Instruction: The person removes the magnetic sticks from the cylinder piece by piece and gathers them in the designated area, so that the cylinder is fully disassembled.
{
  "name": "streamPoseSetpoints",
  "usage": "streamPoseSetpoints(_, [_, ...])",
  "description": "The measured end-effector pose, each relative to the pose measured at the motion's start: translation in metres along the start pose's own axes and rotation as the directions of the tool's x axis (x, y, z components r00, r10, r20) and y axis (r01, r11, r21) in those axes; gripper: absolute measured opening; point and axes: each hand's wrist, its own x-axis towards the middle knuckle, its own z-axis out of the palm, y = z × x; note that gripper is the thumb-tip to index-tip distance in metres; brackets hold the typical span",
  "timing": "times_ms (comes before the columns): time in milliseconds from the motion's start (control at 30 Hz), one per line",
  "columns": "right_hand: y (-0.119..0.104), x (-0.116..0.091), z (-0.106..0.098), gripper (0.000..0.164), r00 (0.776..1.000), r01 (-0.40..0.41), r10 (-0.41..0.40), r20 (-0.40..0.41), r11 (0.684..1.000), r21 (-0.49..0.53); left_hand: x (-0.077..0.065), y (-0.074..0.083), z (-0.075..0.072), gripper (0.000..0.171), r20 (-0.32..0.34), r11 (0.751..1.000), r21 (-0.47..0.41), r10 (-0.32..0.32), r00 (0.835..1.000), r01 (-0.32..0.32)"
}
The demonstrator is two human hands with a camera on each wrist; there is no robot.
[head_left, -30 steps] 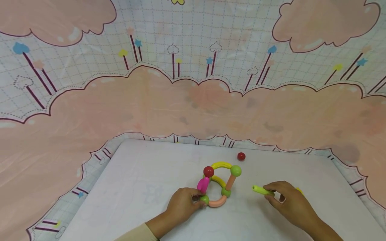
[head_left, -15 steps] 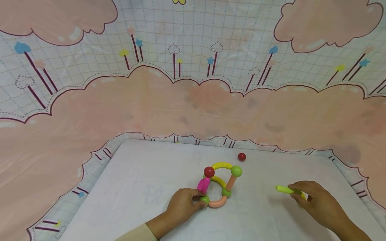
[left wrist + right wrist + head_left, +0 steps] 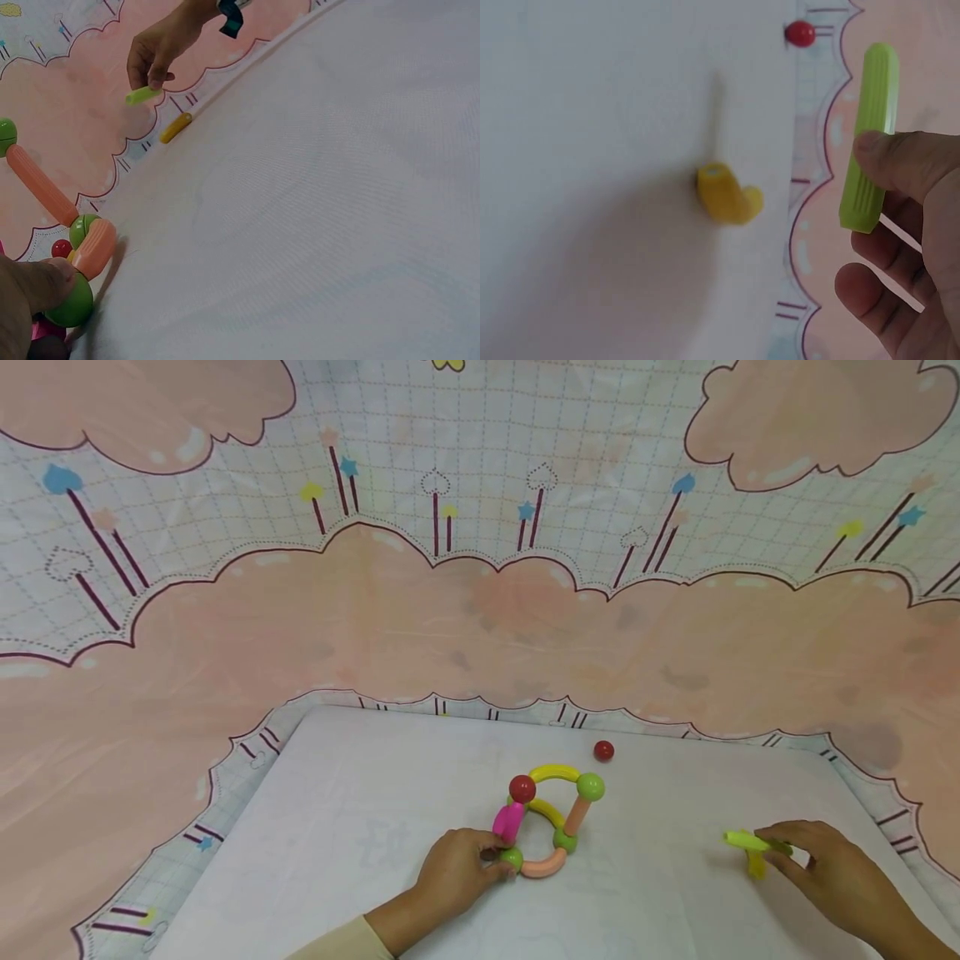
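My left hand [image 3: 459, 868] grips the near-left green ball [image 3: 512, 860] of a small frame of magnetic balls and sticks on the table. That frame joins green balls, a red ball [image 3: 522, 788], a magenta piece [image 3: 508, 823], a curved orange stick [image 3: 543, 867], a straight orange stick [image 3: 577, 816] and yellow curved sticks [image 3: 555, 772]. Off to the right, my right hand [image 3: 840, 872] pinches a light green stick [image 3: 871, 142] between thumb and fingers, held above the table. Below it a yellow curved stick [image 3: 726, 196] lies on the white surface, apart from the hand.
A loose red ball [image 3: 603, 751] sits behind the frame, near the far edge of the white table [image 3: 360, 777]. Behind the table hangs a patterned cloth [image 3: 420, 627] with clouds, which also runs down along both sides.
My right hand has moved right with the light green stick, away from the frame, and the yellow curved stick now shows beneath it. My left hand keeps its hold on the green ball.
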Motion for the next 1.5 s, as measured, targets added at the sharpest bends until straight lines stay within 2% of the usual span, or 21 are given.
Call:
streamPoseSetpoints(100, [0.011,0.000,-0.003,0.030,0.992,-0.070,0.072,0.100,0.997,-0.022,-0.001,0.000,0.000,0.026,0.004,1.000,-0.006,-0.007,1.000,0.007])
streamPoseSetpoints(200, [0.022,0.003,-0.005,0.028,0.968,-0.134,0.139,0.210,0.990,-0.035,-0.001,0.000,-0.001,0.026,0.008,1.000,-0.006,-0.013,1.000,0.013])
streamPoseSetpoints(367, [0.042,0.003,-0.005,0.027,0.930,-0.197,0.198,0.309,0.980,-0.035,-0.001,-0.001,0.000,0.027,0.007,1.000,0.011,-0.019,1.000,0.019])
streamPoseSetpoints(533, [0.056,-0.005,-0.003,0.029,0.919,-0.211,0.217,0.328,0.976,-0.054,-0.001,0.001,0.000,0.028,0.007,1.000,0.024,-0.019,1.000,0.018])
streamPoseSetpoints(767, [0.067,-0.011,-0.002,0.027,0.916,-0.226,0.240,0.321,0.971,-0.080,-0.001,0.000,0.000,0.028,0.008,1.000,0.026,-0.011,1.000,0.011])
streamPoseSetpoints(1200, [0.094,-0.020,0.012,0.032,0.843,-0.341,0.357,0.402,0.933,-0.112,0.000,0.000,0.001,0.028,0.009,1.000,0.021,-0.016,1.000,0.016])
streamPoseSetpoints(1433, [0.097,-0.021,0.014,0.035,0.827,-0.354,0.364,0.428,0.929,-0.105,0.000,0.000,0.000,0.028,0.008,1.000,0.027,-0.015,1.000,0.014])
streamPoseSetpoints(1500, [0.097,-0.021,0.014,0.036,0.814,-0.370,0.377,0.442,0.923,-0.105,0.000,0.001,0.000,0.028,0.008,1.000,0.025,-0.012,1.000,0.012])
